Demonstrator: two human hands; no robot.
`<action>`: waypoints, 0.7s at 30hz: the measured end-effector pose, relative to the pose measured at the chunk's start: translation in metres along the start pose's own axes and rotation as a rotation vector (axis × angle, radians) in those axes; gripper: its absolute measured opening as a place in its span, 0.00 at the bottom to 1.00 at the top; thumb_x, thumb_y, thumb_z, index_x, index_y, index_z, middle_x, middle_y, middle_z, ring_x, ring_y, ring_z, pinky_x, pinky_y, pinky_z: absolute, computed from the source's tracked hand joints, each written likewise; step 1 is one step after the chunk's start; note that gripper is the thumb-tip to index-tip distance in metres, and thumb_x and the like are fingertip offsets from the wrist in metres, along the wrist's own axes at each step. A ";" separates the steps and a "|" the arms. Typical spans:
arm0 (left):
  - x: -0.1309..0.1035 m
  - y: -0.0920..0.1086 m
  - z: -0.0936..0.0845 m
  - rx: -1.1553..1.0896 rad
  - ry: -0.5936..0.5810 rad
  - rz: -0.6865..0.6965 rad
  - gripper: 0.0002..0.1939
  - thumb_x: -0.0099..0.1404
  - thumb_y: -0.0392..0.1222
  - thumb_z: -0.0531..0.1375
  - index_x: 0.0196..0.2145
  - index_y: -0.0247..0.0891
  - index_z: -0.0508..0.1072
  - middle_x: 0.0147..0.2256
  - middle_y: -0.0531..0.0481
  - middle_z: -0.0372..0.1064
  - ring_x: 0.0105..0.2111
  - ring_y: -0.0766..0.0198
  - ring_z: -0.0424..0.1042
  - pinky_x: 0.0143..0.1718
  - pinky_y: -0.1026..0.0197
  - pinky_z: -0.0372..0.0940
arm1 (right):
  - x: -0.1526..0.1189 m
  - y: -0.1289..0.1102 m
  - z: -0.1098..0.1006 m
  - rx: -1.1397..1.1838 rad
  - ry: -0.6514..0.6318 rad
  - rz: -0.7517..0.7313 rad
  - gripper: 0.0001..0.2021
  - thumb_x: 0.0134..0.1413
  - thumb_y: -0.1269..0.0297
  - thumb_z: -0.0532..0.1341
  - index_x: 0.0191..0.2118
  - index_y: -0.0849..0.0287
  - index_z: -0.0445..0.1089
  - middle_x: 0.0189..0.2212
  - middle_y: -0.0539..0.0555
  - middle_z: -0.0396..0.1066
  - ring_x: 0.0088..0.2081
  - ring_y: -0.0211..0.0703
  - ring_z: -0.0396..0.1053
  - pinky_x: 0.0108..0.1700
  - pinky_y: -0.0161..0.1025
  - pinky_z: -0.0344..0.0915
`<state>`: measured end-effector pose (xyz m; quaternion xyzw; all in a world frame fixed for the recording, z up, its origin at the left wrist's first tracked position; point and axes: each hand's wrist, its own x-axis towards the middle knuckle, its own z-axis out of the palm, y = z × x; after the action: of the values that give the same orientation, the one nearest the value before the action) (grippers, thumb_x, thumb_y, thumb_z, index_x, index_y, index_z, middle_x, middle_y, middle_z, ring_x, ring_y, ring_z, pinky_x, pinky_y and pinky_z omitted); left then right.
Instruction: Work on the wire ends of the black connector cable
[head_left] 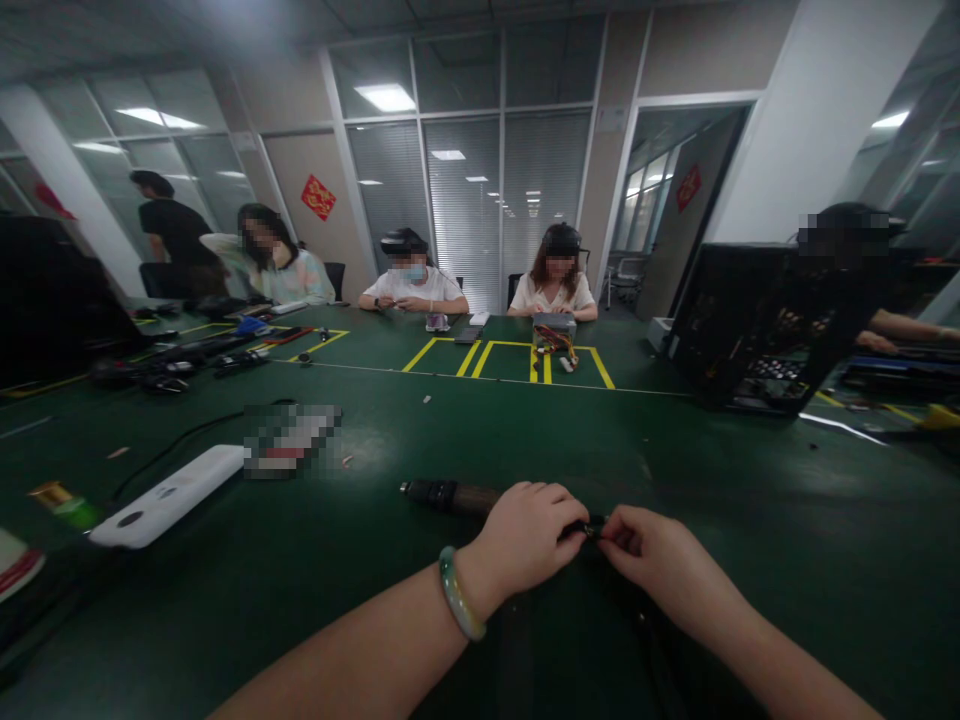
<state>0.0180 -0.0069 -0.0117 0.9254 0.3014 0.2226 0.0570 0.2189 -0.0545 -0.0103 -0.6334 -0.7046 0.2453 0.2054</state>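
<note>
My left hand [529,530], with a green and white bangle at its wrist, is closed with the fingertips pinching a small dark piece [595,525]. From the right, my right hand [660,560] pinches the other end of that piece between thumb and forefinger. What the piece is I cannot make out. A black electric screwdriver [450,495] lies on the green table, its tip to the left and its rear end hidden behind my left hand. Below my hands a dark cord-like thing [641,620] shows faintly on the table.
A white power strip [172,495], a small green bottle [71,508] and a blurred-out flat object [292,440] lie at left. An open black computer case [742,330] stands at right. Across the green table [375,390], people sit near a power supply unit [553,328] with coloured wires.
</note>
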 end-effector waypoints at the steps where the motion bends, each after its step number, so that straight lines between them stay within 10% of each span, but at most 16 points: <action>1: 0.000 0.000 0.000 -0.001 0.005 0.010 0.08 0.65 0.43 0.58 0.42 0.42 0.72 0.41 0.51 0.69 0.41 0.60 0.68 0.45 0.55 0.61 | 0.000 0.000 0.000 -0.004 0.003 -0.006 0.05 0.54 0.64 0.58 0.31 0.55 0.70 0.27 0.48 0.73 0.28 0.40 0.70 0.28 0.33 0.59; 21: 0.005 -0.001 0.006 -0.016 -0.008 0.047 0.05 0.65 0.40 0.58 0.38 0.40 0.73 0.37 0.52 0.72 0.39 0.61 0.67 0.43 0.57 0.60 | 0.007 0.009 0.003 0.142 -0.102 0.051 0.09 0.56 0.57 0.58 0.36 0.53 0.74 0.31 0.48 0.76 0.32 0.42 0.72 0.30 0.32 0.60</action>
<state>0.0241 -0.0031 -0.0156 0.9326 0.2775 0.2226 0.0603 0.2230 -0.0474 -0.0184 -0.6217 -0.6786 0.3316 0.2074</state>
